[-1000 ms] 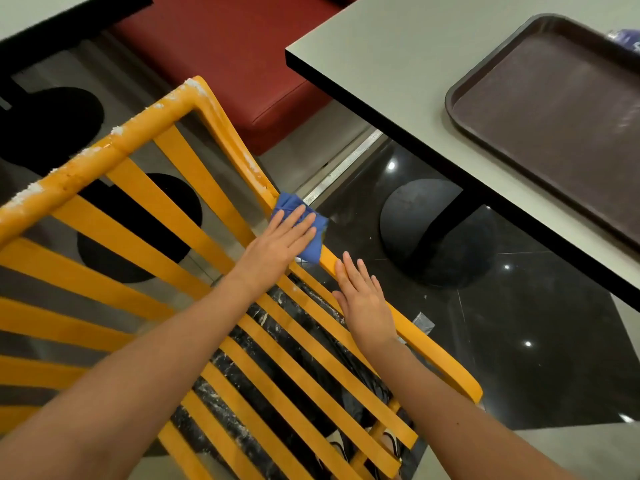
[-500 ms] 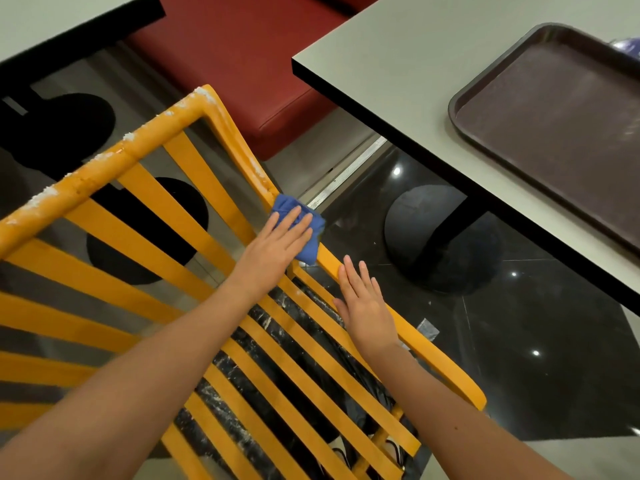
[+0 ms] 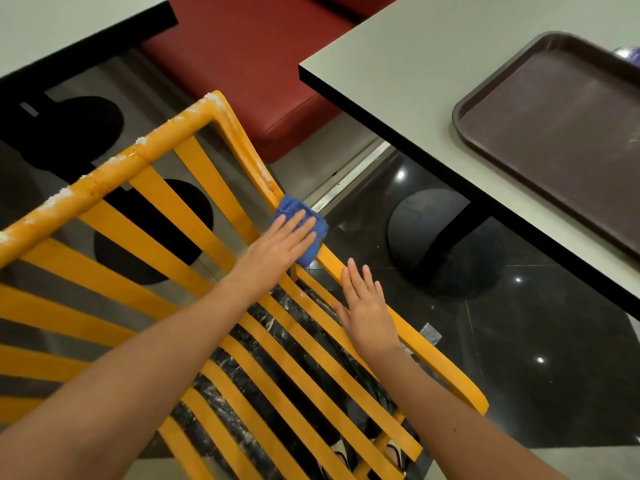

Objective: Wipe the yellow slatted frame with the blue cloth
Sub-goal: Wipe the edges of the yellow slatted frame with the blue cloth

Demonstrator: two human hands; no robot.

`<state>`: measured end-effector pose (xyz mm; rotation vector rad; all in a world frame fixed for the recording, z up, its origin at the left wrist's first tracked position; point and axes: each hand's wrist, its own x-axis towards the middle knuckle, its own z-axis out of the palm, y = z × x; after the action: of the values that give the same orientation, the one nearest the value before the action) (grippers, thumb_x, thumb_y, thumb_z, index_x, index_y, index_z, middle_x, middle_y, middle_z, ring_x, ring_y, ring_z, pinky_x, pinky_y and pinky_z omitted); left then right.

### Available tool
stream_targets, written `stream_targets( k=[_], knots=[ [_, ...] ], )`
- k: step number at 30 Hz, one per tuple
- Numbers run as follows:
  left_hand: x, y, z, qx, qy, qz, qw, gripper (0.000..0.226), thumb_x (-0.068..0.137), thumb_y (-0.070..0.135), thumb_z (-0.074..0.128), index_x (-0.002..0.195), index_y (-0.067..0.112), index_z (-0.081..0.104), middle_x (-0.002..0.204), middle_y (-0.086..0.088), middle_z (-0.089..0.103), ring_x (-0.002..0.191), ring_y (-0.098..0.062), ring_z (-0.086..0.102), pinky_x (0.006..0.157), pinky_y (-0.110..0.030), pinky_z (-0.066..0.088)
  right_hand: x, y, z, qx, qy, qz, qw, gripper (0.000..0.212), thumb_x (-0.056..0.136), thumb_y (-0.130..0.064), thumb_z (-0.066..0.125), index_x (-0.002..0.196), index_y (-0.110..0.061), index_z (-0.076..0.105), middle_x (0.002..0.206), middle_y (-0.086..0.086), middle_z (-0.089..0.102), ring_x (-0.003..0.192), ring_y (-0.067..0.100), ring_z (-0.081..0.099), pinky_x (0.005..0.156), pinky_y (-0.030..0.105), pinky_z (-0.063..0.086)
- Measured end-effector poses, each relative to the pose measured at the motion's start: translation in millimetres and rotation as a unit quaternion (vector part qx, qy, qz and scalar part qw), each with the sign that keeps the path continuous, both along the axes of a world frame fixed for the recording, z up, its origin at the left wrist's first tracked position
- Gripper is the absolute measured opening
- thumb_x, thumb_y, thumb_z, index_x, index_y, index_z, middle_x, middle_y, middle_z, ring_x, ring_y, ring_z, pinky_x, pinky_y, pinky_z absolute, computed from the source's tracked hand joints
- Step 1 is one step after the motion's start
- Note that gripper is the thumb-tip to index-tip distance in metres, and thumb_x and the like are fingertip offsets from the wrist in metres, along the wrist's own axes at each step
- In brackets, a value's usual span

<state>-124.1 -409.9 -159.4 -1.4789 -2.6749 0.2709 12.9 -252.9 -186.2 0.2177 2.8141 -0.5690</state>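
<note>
Tray (image 3: 554, 133) bare on table (image 3: 398, 64)

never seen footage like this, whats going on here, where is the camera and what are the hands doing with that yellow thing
There is no machine here. The camera sits on a person's head and looks forward and down, so both bare forearms reach in from the bottom of the picture.

The yellow thing is a yellow slatted frame, probably a chair, with white crumbs or residue along its top rail and far corner. The left hand lies flat, fingers straight, pressing a folded blue cloth onto the frame's side rail to wipe it. The right hand rests open on the same rail further down, seemingly steadying it; it holds nothing.

To the right stands a grey table carrying an empty brown tray. Behind is a red bench seat, and below, a dark glossy floor.
</note>
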Motion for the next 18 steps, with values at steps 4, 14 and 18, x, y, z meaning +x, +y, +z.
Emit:
stream_targets(
  k=[4,14,18],
  knots=[
    [1.7,2.7,9.7,-0.067,-0.028,-0.014,0.997,0.081,0.085,-0.009,0.048,0.145,0.014,-0.001,0.153,-0.007,-0.007,0.141,-0.024,-0.011,0.111,-0.037,-0.011,-1.4,2.0,1.0,-0.008,-0.009,0.003,1.0,0.06,0.101,-0.037,0.032,0.15,-0.015,0.004,0.159,0.001,-0.005,0.146,0.022,-0.007,0.118,0.037,0.003],
    [-25.0,-9.9,31.6,-0.007,0.063,0.038,0.997,0.071,0.078,-0.013,0.056,0.142,0.004,0.029,0.15,-0.017,0.026,0.139,-0.034,0.021,0.111,-0.042,0.006,-2.7,-0.5,4.9,-0.009,-0.024,-0.008,1.0,0.061,0.1,-0.041,0.028,0.15,-0.017,0.0,0.159,-0.001,-0.007,0.146,0.021,-0.008,0.118,0.037,0.003],
    [0.8,4.3,21.7,-0.081,-0.027,0.045,0.995,0.076,0.089,-0.007,0.044,0.147,0.011,-0.001,0.156,-0.01,-0.006,0.143,-0.027,-0.008,0.112,-0.037,-0.011,-3.4,1.4,4.5,-0.017,-0.023,-0.003,1.0,0.061,0.1,-0.04,0.03,0.15,-0.017,0.002,0.159,-0.001,-0.006,0.146,0.021,-0.006,0.119,0.037,0.005]
  ],
)
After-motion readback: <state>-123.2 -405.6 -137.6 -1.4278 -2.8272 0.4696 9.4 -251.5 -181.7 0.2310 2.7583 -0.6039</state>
